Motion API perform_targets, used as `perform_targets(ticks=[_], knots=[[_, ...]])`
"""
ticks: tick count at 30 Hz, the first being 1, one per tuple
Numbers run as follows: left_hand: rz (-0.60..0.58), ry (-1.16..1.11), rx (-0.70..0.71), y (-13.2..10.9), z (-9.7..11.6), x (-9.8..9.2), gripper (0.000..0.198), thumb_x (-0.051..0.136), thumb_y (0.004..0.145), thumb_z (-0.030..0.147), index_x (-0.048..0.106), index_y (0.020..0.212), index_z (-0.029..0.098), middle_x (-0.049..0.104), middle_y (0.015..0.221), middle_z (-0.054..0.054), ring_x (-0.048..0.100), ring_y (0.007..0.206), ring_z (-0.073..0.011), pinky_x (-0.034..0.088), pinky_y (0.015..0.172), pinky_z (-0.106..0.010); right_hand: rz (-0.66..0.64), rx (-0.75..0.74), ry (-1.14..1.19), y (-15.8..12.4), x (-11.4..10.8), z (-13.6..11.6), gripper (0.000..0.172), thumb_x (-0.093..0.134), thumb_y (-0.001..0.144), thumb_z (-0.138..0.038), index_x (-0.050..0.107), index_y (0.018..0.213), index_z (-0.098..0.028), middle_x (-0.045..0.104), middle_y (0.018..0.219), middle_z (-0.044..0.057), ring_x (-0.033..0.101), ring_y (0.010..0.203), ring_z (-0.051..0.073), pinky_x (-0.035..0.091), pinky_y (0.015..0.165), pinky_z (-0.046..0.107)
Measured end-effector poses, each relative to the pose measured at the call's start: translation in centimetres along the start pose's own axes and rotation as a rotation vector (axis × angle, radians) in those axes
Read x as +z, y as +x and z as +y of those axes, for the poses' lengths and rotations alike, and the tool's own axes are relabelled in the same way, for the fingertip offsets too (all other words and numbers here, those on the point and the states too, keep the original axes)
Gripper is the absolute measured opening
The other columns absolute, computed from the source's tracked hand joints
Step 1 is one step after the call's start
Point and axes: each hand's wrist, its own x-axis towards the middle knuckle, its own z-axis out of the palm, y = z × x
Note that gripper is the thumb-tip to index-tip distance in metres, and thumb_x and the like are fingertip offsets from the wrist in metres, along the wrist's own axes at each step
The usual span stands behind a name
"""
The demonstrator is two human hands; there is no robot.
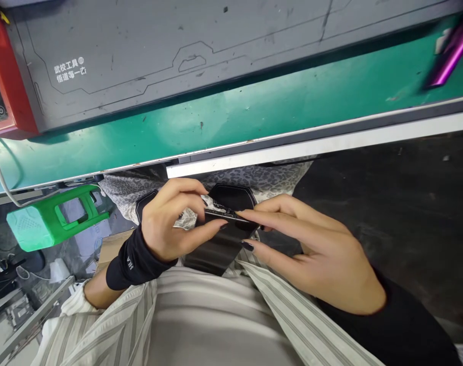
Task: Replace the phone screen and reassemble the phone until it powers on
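Observation:
My left hand point(178, 221) pinches a dark, glossy phone-like slab point(216, 246) between thumb and fingers, above my lap. The slab is tilted, so its narrow top edge faces up and its dark face is towards me. My right hand point(315, 254) grips its right end; the index fingertip presses at the edge, beside a small black piece point(230, 212) whose kind I cannot make out. The right thumb rests by the dark face. A black wristband point(136, 262) covers my left wrist.
A green bench point(170, 132) with a pale metal front rail point(292, 145) runs ahead of me, bearing a grey work mat point(132, 51). A red device with buttons point(13, 86) stands at left, a purple rod point(451, 56) at right. Below left hangs a green plastic holder point(50, 223).

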Motion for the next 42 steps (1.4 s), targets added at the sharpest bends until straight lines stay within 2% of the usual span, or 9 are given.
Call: perform_targets(ticks=[3,7,11,15,18,20,26,35,42], knots=[[-0.038,-0.052,0.015,-0.5,0.2,0.6,0.022,0.073,0.076,0.023,0.054,0.067,0.017,0.066,0.094,-0.007,0.064,0.080,-0.0132,0.055,0.071,-0.026,0.019,-0.001,-0.037,0.1,0.1,0.0,0.030,0.061,0.085,-0.013,0.063,0.115,-0.021,0.061,0.089,0.006,0.062,0.075,0.016,0.054,0.065,0.029],[-0.002,-0.102,-0.026,-1.0,-0.2,1.3,0.026,0.075,0.074,0.026,0.057,0.091,0.018,0.067,0.095,-0.008,0.064,0.088,-0.0169,0.055,0.078,-0.030,0.026,0.024,-0.011,0.3,0.5,0.5,0.030,0.060,0.085,-0.013,0.063,0.114,-0.021,0.061,0.088,0.006,0.062,0.075,0.016,0.054,0.065,0.029],[-0.132,-0.231,-0.292,-2.0,-1.5,2.2,0.060,0.074,0.071,0.028,0.047,0.123,0.017,0.062,0.112,-0.013,0.062,0.103,-0.0211,0.053,0.084,-0.032,0.009,0.090,0.077,0.7,1.1,1.6,0.024,0.060,0.084,-0.015,0.067,0.107,-0.020,0.062,0.080,0.003,0.058,0.065,0.013,0.051,0.062,0.027],[-0.229,-0.556,-0.693,-4.5,-2.9,3.1,0.072,0.076,0.069,0.033,0.038,0.128,0.018,0.057,0.122,-0.016,0.065,0.099,-0.0208,0.054,0.082,-0.031,0.067,0.369,0.222,1.2,2.6,3.4,0.016,0.064,0.080,-0.022,0.072,0.093,-0.017,0.059,0.065,0.000,0.052,0.056,0.010,0.047,0.056,0.026],[-0.308,-0.843,-0.870,-6.3,-3.7,3.3,0.061,0.075,0.072,0.042,0.045,0.119,0.016,0.066,0.108,-0.013,0.068,0.085,-0.0166,0.053,0.077,-0.028,0.089,0.663,0.464,1.3,4.4,5.8,0.020,0.071,0.070,-0.029,0.072,0.084,-0.014,0.060,0.060,-0.001,0.049,0.050,0.009,0.043,0.050,0.024],[-0.286,-0.955,-0.941,-7.1,-3.9,3.2,0.061,0.075,0.073,0.045,0.048,0.119,0.015,0.068,0.105,-0.012,0.068,0.085,-0.0157,0.052,0.080,-0.028,0.061,0.792,0.591,1.1,5.5,7.4,0.027,0.075,0.064,-0.034,0.072,0.082,-0.013,0.059,0.056,-0.001,0.046,0.045,0.008,0.039,0.043,0.024],[-0.284,-1.084,-0.921,-6.5,-2.9,2.2,0.070,0.071,0.079,0.041,0.041,0.137,0.016,0.065,0.119,-0.015,0.066,0.101,-0.0193,0.049,0.088,-0.030,0.023,0.895,0.661,0.3,6.8,9.5,0.037,0.079,0.058,-0.040,0.072,0.081,-0.012,0.056,0.048,-0.003,0.042,0.039,0.007,0.034,0.037,0.022],[-0.337,-1.019,-0.922,-5.0,-1.6,1.4,0.073,0.071,0.079,0.029,0.039,0.142,0.015,0.059,0.129,-0.019,0.067,0.097,-0.0211,0.048,0.078,-0.026,0.082,0.916,0.693,0.0,6.4,10.0,0.035,0.082,0.054,-0.042,0.075,0.080,-0.019,0.058,0.049,-0.004,0.041,0.039,0.007,0.033,0.037,0.022],[-0.350,-1.080,-0.962,-4.4,-1.5,1.1,0.078,0.076,0.074,0.030,0.040,0.142,0.015,0.058,0.130,-0.020,0.065,0.103,-0.0249,0.049,0.083,-0.029,0.105,0.928,0.693,-0.2,6.1,9.9,0.032,0.081,0.054,-0.041,0.075,0.077,-0.020,0.058,0.047,-0.004,0.041,0.038,0.008,0.031,0.037,0.022]])
